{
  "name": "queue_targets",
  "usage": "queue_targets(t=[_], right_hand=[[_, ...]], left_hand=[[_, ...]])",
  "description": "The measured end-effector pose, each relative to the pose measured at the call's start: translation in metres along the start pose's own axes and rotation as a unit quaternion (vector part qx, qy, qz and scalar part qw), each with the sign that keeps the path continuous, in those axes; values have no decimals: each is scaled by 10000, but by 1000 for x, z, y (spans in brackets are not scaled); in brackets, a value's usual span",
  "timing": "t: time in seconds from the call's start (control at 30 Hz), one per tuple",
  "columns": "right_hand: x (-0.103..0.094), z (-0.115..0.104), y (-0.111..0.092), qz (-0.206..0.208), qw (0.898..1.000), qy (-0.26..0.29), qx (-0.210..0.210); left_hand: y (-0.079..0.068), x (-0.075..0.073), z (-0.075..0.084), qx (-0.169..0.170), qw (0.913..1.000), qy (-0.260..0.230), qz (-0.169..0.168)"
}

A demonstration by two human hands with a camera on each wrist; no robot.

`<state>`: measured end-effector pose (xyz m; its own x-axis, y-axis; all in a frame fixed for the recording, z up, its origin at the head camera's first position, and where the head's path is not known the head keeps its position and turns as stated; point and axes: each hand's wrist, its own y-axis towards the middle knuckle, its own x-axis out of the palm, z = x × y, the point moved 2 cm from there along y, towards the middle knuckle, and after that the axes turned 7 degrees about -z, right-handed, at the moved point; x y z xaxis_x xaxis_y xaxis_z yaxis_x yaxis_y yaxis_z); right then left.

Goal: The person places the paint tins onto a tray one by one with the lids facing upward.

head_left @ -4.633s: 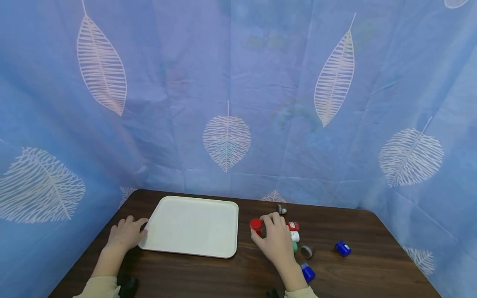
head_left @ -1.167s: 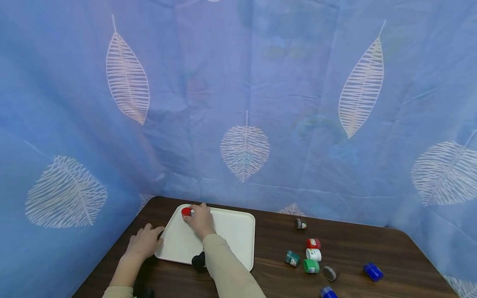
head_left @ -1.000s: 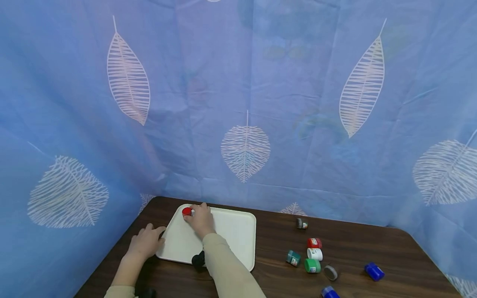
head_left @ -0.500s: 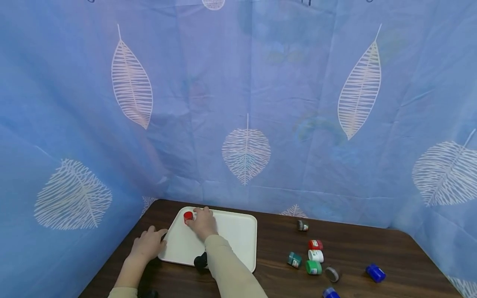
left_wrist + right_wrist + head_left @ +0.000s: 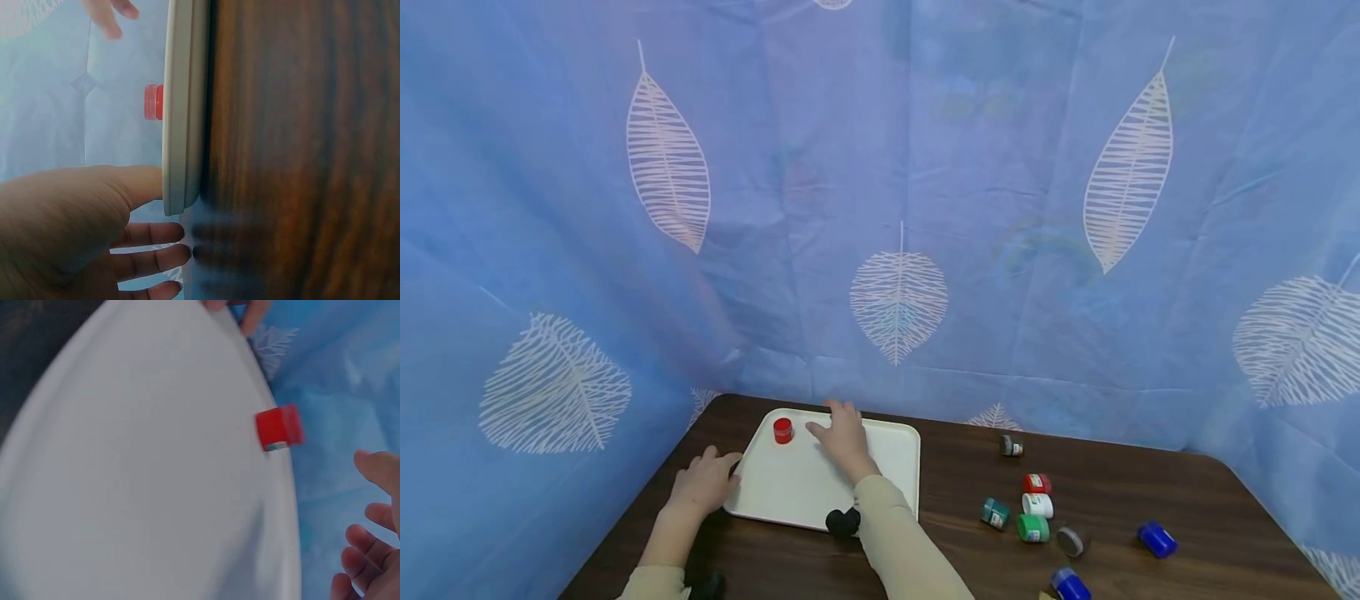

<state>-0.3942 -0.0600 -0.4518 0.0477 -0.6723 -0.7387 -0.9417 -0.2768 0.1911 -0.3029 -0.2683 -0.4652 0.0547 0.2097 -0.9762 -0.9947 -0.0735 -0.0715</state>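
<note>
A small red paint jar (image 5: pixel 782 431) with a label stands upright in the far left part of the white tray (image 5: pixel 820 500). My right hand (image 5: pixel 844 440) is over the tray, to the jar's right, with its fingers spread and nothing in them. A gap between that hand and the jar (image 5: pixel 278 428) shows in the right wrist view. At the tray's left edge is my left hand (image 5: pixel 702 483). In the left wrist view its thumb (image 5: pixel 140 186) meets the tray rim, while the other fingers extend down beside the tray's corner.
To the tray's right, several paint jars lie on the dark wooden table (image 5: pixel 1120 492): red (image 5: pixel 1037 483), white (image 5: pixel 1037 505), green (image 5: pixel 1033 527), dark teal (image 5: pixel 996 513), blue (image 5: pixel 1157 540) and others. A blue patterned curtain (image 5: pixel 895 192) hangs behind the table.
My right hand carried the red jar leftward from the table into the tray, then let go and drew back to the right. My left hand has stayed at the tray's left edge.
</note>
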Motion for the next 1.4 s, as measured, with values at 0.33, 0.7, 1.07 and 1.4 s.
queue_targets(t=[0.33, 0.7, 1.07, 1.4], right_hand=[[-35, 10, -22, 147, 9981, 595, -39], [-60, 18, -58, 570, 9964, 621, -135], [-83, 27, -89, 1135, 9930, 340, -22], [-99, 43, -108, 1334, 9909, 86, 140]], left_hand=[[-1, -1, 1, -9, 10000, 17, 6], [2, -1, -2, -40, 10000, 62, -27], [0, -3, 2, -20, 10000, 76, -30], [-2, -5, 1, -53, 10000, 51, -49]])
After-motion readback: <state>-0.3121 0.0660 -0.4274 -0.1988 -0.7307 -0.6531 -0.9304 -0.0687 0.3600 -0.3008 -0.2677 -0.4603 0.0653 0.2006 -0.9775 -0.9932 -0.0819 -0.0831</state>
